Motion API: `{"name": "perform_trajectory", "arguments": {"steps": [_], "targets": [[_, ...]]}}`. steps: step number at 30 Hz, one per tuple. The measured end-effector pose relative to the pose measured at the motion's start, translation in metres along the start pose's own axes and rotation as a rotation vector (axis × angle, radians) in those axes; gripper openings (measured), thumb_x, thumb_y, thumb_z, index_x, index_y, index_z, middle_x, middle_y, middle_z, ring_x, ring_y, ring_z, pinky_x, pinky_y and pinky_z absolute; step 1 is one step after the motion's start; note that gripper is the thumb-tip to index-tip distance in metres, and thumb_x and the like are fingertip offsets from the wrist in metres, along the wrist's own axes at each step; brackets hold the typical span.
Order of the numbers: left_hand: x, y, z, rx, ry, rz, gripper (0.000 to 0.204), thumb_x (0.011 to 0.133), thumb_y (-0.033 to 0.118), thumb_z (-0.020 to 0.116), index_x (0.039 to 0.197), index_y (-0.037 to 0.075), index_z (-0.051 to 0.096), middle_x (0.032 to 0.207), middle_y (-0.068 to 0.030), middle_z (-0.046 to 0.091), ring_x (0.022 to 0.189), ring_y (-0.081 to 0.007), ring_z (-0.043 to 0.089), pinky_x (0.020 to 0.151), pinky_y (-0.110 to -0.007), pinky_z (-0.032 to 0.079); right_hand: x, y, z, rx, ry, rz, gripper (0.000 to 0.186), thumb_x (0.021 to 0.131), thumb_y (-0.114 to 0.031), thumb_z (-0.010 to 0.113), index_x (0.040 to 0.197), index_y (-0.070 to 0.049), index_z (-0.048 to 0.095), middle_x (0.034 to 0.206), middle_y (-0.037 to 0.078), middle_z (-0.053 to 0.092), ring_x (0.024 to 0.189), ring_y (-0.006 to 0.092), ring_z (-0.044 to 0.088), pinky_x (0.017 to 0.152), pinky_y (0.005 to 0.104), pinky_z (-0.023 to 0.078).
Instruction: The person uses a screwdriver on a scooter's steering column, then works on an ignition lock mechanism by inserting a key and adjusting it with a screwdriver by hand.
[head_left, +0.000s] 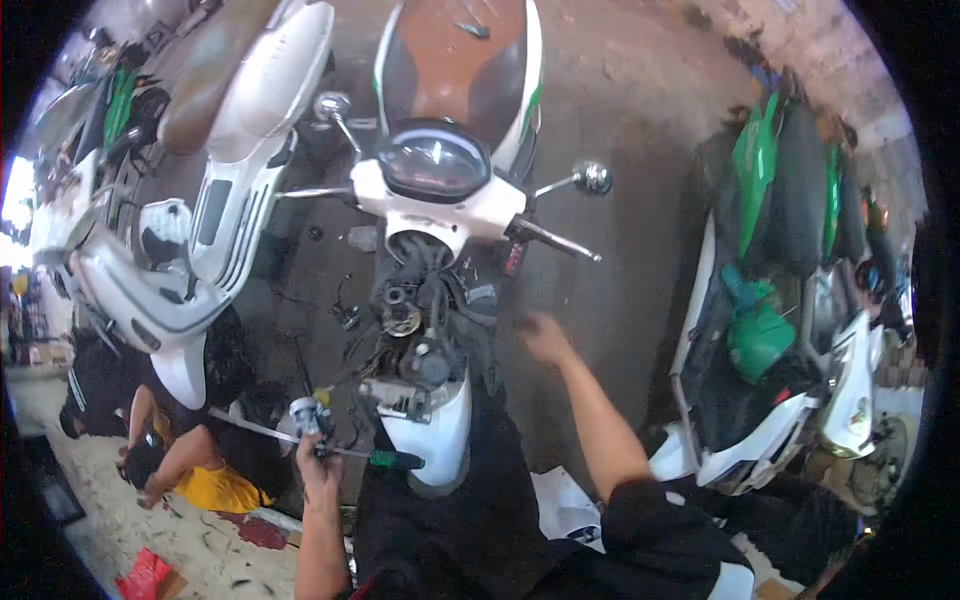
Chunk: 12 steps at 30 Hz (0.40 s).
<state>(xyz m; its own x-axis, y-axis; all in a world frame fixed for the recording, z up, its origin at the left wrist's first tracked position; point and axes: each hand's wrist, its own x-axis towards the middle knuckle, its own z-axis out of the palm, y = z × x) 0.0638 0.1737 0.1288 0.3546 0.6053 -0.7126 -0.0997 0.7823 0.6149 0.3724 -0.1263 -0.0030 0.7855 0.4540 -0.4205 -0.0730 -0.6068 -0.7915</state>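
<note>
In front of me stands a white scooter [455,205] with its front cover off, so dark wiring and metal parts [402,318] show below the handlebar. My left hand [316,465] is closed at the lower left of the scooter. It grips a screwdriver [397,460] with a green handle pointing right, together with a silver metal part [308,415] that rises above the fingers. To the right of the exposed wiring is my right hand [547,341], apart from the scooter. Its fingers are too blurred to read. The white front fender [430,430] is just before my body.
A silver-white scooter [150,290] stands on the left, near a crouching person in yellow [222,482]. Green and white body panels [755,190] and a green piece [762,335] are on the right. Small parts [347,315] lie on the dark floor [610,400].
</note>
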Motion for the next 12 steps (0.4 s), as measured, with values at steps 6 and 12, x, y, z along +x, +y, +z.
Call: {"name": "perform_trajectory", "arguments": {"steps": [6, 12], "targets": [[0.007, -0.032, -0.058, 0.016, 0.034, 0.040, 0.037, 0.067, 0.013, 0.062, 0.102, 0.005, 0.055, 0.091, -0.0088, 0.061, 0.069, -0.0181, 0.054, 0.067, -0.034, 0.047, 0.252, 0.099, 0.069, -0.613, 0.155, -0.210, 0.026, 0.076, -0.017, 0.053, 0.089, 0.001, 0.066, 0.090, 0.025, 0.065, 0.083, 0.0399, 0.065, 0.074, 0.0500, 0.051], [-0.007, -0.053, -0.034, 0.285, 0.380, 0.256, 0.037, 0.078, 0.016, 0.062, 0.113, 0.006, 0.056, 0.103, -0.0120, 0.058, 0.085, -0.0170, 0.055, 0.080, -0.038, 0.049, 0.354, 0.125, 0.126, -0.477, 0.112, -0.174, 0.038, 0.087, -0.031, 0.046, 0.116, -0.013, 0.063, 0.110, 0.025, 0.062, 0.105, 0.0268, 0.063, 0.092, 0.0447, 0.047]]}}
